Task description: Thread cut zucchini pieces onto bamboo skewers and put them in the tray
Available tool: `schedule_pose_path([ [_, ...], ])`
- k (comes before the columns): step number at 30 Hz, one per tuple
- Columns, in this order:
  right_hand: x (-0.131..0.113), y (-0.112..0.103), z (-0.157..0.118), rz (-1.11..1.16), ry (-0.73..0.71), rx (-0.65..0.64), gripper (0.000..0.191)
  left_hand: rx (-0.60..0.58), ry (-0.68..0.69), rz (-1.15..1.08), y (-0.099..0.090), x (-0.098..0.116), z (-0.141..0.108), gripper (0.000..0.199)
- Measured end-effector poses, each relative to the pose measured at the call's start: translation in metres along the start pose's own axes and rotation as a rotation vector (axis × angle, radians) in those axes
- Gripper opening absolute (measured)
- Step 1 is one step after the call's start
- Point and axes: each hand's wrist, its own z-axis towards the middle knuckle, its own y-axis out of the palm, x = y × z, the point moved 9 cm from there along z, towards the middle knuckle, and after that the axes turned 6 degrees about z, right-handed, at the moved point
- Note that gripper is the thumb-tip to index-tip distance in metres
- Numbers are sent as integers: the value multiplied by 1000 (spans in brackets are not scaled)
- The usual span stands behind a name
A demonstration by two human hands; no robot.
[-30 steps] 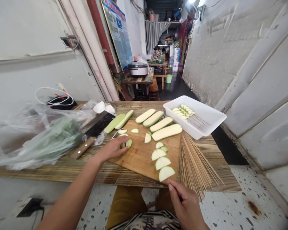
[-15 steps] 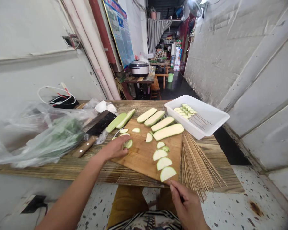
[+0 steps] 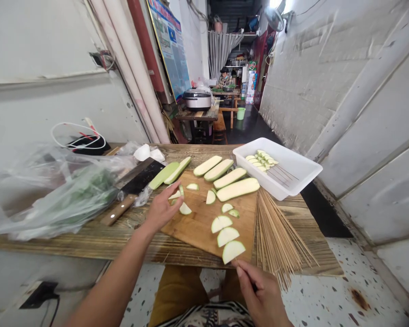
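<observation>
My right hand (image 3: 264, 290) pinches the bottom end of a bamboo skewer (image 3: 236, 261) near the front edge of the board. Several half-round zucchini slices (image 3: 228, 236) are threaded along it, pale with green rims. Over the left side of the wooden cutting board (image 3: 194, 227), my left hand (image 3: 162, 209) grips a zucchini slice (image 3: 181, 190) upright between thumb and fingers. Close by its thumb lies a loose slice (image 3: 185, 209). Other loose slices (image 3: 192, 186) are scattered farther back. Halved zucchini (image 3: 238, 189) rest along the board's back edge.
Loose bamboo skewers (image 3: 282, 240) fan out right of the board. Behind them stands a white plastic tub (image 3: 301, 175) holding skewered slices. A cleaver (image 3: 122, 206) and a plastic bag of greens (image 3: 78, 195) lie left. A person (image 3: 225, 78) sits at a far table.
My left hand has lifted slightly from the board, a slice now upright in its grip and another uncovered beside it. My right hand and the threaded skewer have shifted a little left.
</observation>
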Motion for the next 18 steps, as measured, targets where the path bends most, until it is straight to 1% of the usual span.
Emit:
schedule_pose_path([
  [2,-1,0,0,4,-3,3,22,-3,-139,-311,7,-3,-2,58],
  [3,-2,1,0,9,-8,3,21,-26,-201,-489,14,-1,-4,56],
  [5,-7,3,1,35,-31,6,21,-106,-296,-835,30,12,-11,50],
  [7,-13,6,3,78,-64,5,21,-171,-373,-1119,44,30,-19,45],
  [8,-17,7,4,100,-82,2,21,-183,-421,-1238,51,38,-24,43],
  [10,-24,11,6,131,-110,-24,22,-166,-523,-1434,62,49,-33,38],
  [13,-29,16,6,130,-124,-70,23,-108,-630,-1584,72,60,-43,30],
  [18,-25,14,4,71,-113,-82,23,-90,-644,-1587,77,72,-47,23],
])
